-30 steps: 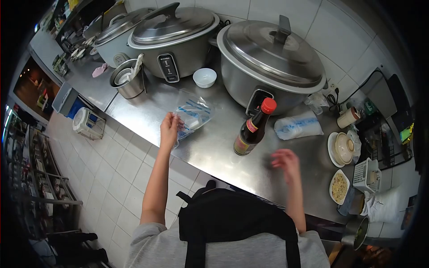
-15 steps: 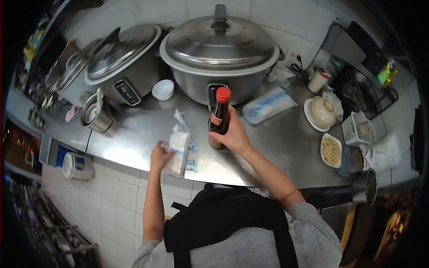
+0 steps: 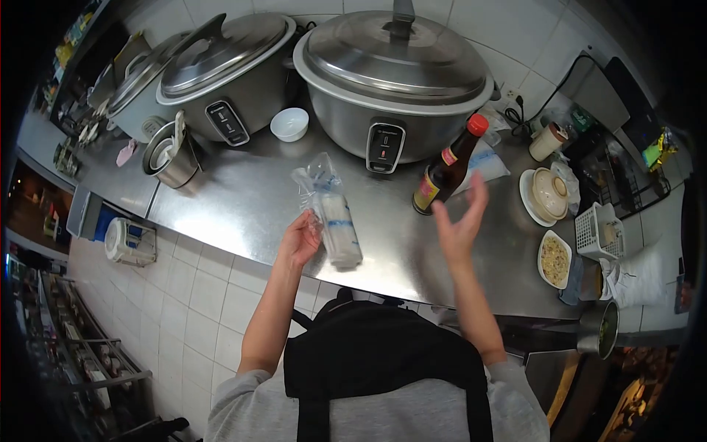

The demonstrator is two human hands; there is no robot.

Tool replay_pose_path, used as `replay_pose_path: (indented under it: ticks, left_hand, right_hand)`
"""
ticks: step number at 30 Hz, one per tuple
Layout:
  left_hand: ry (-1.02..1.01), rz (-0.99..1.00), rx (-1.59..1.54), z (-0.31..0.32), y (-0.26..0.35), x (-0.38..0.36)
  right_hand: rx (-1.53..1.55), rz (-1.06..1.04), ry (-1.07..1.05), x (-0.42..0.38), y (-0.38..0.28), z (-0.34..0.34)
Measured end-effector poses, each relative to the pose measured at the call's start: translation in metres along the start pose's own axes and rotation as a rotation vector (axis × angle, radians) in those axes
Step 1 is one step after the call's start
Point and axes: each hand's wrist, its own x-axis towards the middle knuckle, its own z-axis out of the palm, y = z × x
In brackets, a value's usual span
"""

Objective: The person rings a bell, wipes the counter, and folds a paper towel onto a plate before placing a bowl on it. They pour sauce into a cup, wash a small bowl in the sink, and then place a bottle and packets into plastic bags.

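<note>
My left hand is closed on the clear plastic bag with a white block-like filling and blue print, gripping its side at the counter's front. A dark glass bottle with a red cap and a yellow-and-red label stands on the steel counter. Just in front of the bottle is my right hand, thumb and fingers spread, holding nothing. Behind the bottle lies a second plastic bag with blue print, partly hidden by it.
A large rice cooker stands at the back, with another cooker to its left. A small white bowl and a metal container sit before them. Rightward are a lidded pot, a food dish and a white basket.
My right hand has moved the bottle to the right and let go of it. My left hand has taken hold of the bag, which has shifted and turned.
</note>
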Motion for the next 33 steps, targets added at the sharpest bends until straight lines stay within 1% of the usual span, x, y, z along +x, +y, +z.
replay_pose_path:
  ticks: [1,2,3,4,6,7,8,9,10,11,12,13,14,15,16,17,18,19,20,22,23,25,26,27,28,29,30,31,32,33]
  left_hand:
    - [0.006,0.002,-0.003,0.005,-0.003,-0.006]
    - [0.132,0.042,0.462,0.010,-0.006,-0.012]
    - [0.256,0.079,0.931,0.012,-0.007,-0.016]
    - [0.256,0.078,0.936,0.008,-0.007,-0.021]
    - [0.359,0.385,1.357,-0.002,-0.007,-0.034]
    - [0.389,0.526,1.413,-0.005,-0.005,-0.041]
    - [0.392,0.528,1.409,-0.008,-0.004,-0.048]
    - [0.359,0.745,1.495,-0.008,-0.004,-0.056]
    - [0.324,0.966,1.571,-0.002,-0.004,-0.064]
    - [0.379,0.886,1.551,0.006,-0.009,-0.071]
    - [0.382,0.891,1.547,0.014,-0.014,-0.072]
    - [0.176,1.049,1.801,0.022,-0.019,-0.072]
    - [-0.060,1.201,2.043,0.028,-0.025,-0.069]
    - [-0.068,1.210,2.037,0.031,-0.035,-0.062]
    - [-0.170,1.133,2.087,0.031,-0.046,-0.054]
    - [-0.274,1.053,2.134,0.031,-0.053,-0.046]
    - [-0.289,1.061,2.130,0.029,-0.057,-0.037]
    - [-0.233,1.067,2.127,0.028,-0.060,-0.028]
    - [-0.177,1.069,2.124,0.026,-0.061,-0.021]
    - [-0.180,1.093,2.094,0.028,-0.061,-0.014]
    - [-0.190,1.104,2.089,0.027,-0.059,-0.011]
    - [-0.198,1.112,2.084,0.024,-0.058,-0.005]
    - [-0.125,1.070,2.125,0.023,-0.057,-0.001]
    - [-0.050,1.025,2.166,0.020,-0.056,0.002]
    - [-0.050,1.024,2.168,0.015,-0.054,0.006]
    - [0.015,1.075,2.218,0.009,-0.051,0.012]
    - [0.075,1.127,2.263,0.005,-0.049,0.018]
    - [0.096,1.138,2.237,0.006,-0.048,0.021]
    - [0.077,1.143,2.234,0.005,-0.046,0.024]
    - [0.072,1.040,2.307,0.008,-0.043,0.023]
  right_hand:
    - [0.049,-0.009,-0.204,-0.017,-0.004,0.001]
    - [0.097,-0.018,-0.404,-0.037,-0.006,0.007]
    - [0.122,-0.090,-0.535,-0.058,-0.005,0.017]
    - [0.147,-0.165,-0.663,-0.078,-0.003,0.028]
    - [0.167,-0.144,-0.786,-0.100,-0.004,0.044]
    - [0.167,-0.145,-0.788,-0.104,-0.004,0.049]
    - [0.131,-0.218,-0.778,-0.107,-0.003,0.054]
    - [0.097,-0.294,-0.766,-0.107,-0.004,0.058]
    - [0.099,-0.299,-0.771,-0.107,-0.002,0.063]
    - [0.082,-0.347,-0.747,-0.107,0.000,0.069]
    - [0.064,-0.398,-0.720,-0.106,0.002,0.074]
    - [0.064,-0.403,-0.720,-0.105,0.002,0.076]
    - [0.112,-0.363,-0.724,-0.104,0.003,0.078]
    - [0.156,-0.324,-0.725,-0.101,0.003,0.079]
    - [0.147,-0.329,-0.719,-0.098,0.001,0.080]
    - [0.213,-0.178,-0.734,-0.095,-0.003,0.081]
    - [0.279,-0.027,-0.744,-0.091,-0.006,0.081]
    - [0.373,0.187,-0.794,-0.085,-0.008,0.079]
    - [0.366,0.186,-0.782,-0.082,-0.006,0.079]
    - [0.653,0.514,-0.824,-0.077,-0.001,0.077]
    - [0.648,0.517,-0.818,-0.075,0.001,0.074]
    - [0.695,0.449,-0.645,-0.064,-0.004,0.062]
    - [0.695,0.449,-0.645,-0.056,-0.007,0.055]
    - [0.715,0.427,-0.594,-0.047,-0.012,0.045]
    - [0.735,0.403,-0.541,-0.040,-0.016,0.035]
    - [0.736,0.402,-0.538,-0.033,-0.019,0.026]
    - [0.848,0.515,-0.419,-0.026,-0.021,0.017]
    - [0.955,0.624,-0.292,-0.018,-0.022,0.006]
    - [0.948,0.617,-0.279,-0.007,-0.022,-0.006]
    - [0.986,0.606,-0.209,0.006,-0.022,-0.019]
